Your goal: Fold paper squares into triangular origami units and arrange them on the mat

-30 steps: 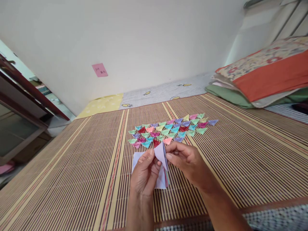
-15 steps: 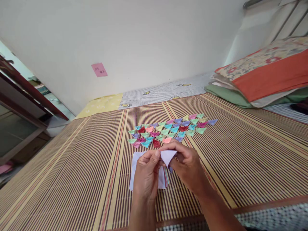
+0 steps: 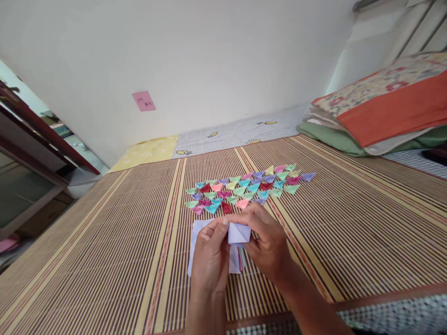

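Observation:
A small folded lavender paper (image 3: 239, 233) is held up between my two hands, with a diagonal crease across its squarish face. My left hand (image 3: 212, 249) pinches its left edge, thumb on top. The fingers of my right hand (image 3: 268, 237) close on its top and right side. Beneath my hands lies a stack of lavender sheets (image 3: 196, 237), with coloured edges showing at its right. Just beyond, several small folded paper pieces (image 3: 240, 191) in pink, green, blue, yellow and red sit in rows.
A striped bamboo mat (image 3: 132, 242) covers the surface. Folded bedding with an orange band (image 3: 391, 111) lies at the right. A pink note (image 3: 143, 101) hangs on the wall (image 3: 223, 60) behind. Patterned cloth (image 3: 223, 137) runs along the mat's far edge.
The held paper showed a downward-pointing triangle and now shows a squarish face with a diagonal crease. My right hand has shifted slightly left, closer to my left hand.

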Available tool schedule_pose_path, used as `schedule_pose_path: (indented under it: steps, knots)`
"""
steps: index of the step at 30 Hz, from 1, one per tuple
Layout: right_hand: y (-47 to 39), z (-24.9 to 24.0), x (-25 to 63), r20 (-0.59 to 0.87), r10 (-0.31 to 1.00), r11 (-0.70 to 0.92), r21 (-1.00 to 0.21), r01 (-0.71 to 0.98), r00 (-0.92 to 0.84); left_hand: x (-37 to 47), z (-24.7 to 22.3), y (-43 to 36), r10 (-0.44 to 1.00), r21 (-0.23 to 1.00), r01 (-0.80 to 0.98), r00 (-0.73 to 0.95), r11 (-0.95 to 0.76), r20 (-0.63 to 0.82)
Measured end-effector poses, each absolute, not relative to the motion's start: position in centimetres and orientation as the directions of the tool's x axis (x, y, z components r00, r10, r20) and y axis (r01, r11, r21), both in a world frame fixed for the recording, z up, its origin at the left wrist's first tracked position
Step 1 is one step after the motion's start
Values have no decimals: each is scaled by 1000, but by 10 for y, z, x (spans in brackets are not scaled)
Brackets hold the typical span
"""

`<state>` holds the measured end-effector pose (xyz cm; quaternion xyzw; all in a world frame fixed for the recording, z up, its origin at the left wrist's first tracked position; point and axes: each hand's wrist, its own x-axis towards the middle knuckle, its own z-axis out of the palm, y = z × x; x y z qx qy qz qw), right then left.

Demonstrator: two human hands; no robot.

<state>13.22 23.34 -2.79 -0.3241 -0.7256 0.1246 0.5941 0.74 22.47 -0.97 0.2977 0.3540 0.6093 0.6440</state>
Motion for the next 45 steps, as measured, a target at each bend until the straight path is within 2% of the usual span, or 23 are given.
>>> schedule_pose_path:
  steps: [4, 11, 17, 24, 30, 39, 45]
  knots:
    - [235, -33, 132, 786, 602, 768, -520, 374, -142, 3, -12, 228, 992, 786, -606, 40, 122, -123]
    - [234, -23, 133, 746, 662, 737, -631, 242, -74, 6, -11, 226, 993, 799, -590, 65, 119, -100]
    - [232, -17, 132, 674, 738, 665, -720, 198, -27, 8, -10, 225, 996, 844, -531, -14, 72, -93]
    - [232, -18, 130, 703, 711, 683, -685, 255, -16, 9, -10, 223, 996, 845, -529, 6, 81, -92]
    - [232, -24, 129, 670, 738, 634, -728, 260, 76, 12, -11, 226, 993, 809, -579, 10, 99, -114]
    - [236, -30, 132, 799, 600, 772, -568, 285, -32, 9, -8, 223, 995, 792, -605, 15, 86, -97]
    - [235, -28, 129, 737, 672, 715, -670, 199, 70, 11, -8, 225, 993, 746, -657, 51, 110, -102]
